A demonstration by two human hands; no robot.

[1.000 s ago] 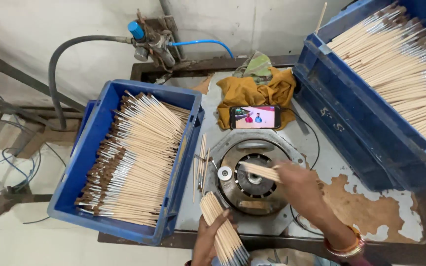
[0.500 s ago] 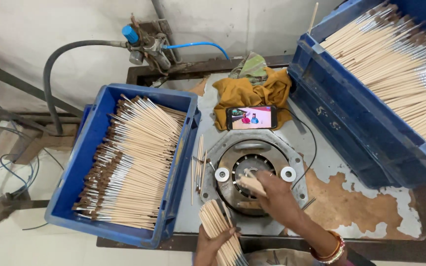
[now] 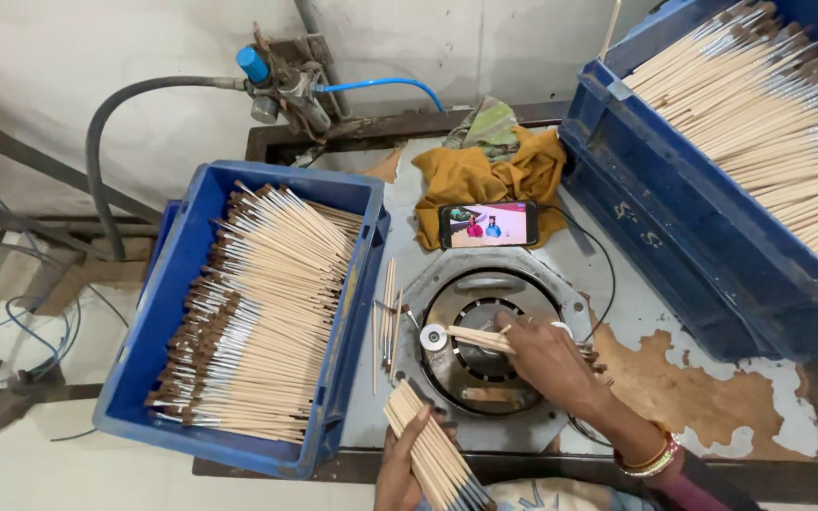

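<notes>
My left hand (image 3: 400,468) grips a bundle of thin wooden brush handles (image 3: 431,449) at the bottom edge, their metal ends pointing toward me. My right hand (image 3: 549,360) rests over the round metal machine head (image 3: 485,355) and holds a single wooden handle (image 3: 473,337) lying across it, its tip close to a small white roller (image 3: 434,337). A few loose handles (image 3: 388,312) lie on the plate to the left of the machine head.
A blue crate (image 3: 191,274) full of brushes stands at left. Another blue crate (image 3: 702,218) with wooden handles sits tilted at right. A phone (image 3: 489,225) with a lit screen lies on a yellow cloth (image 3: 471,175). A grey hose (image 3: 125,114) and a valve are behind.
The view has shifted slightly. My right hand has moved left and lower over the machine head with the single handle. My left hand keeps its bundle in about the same place.
</notes>
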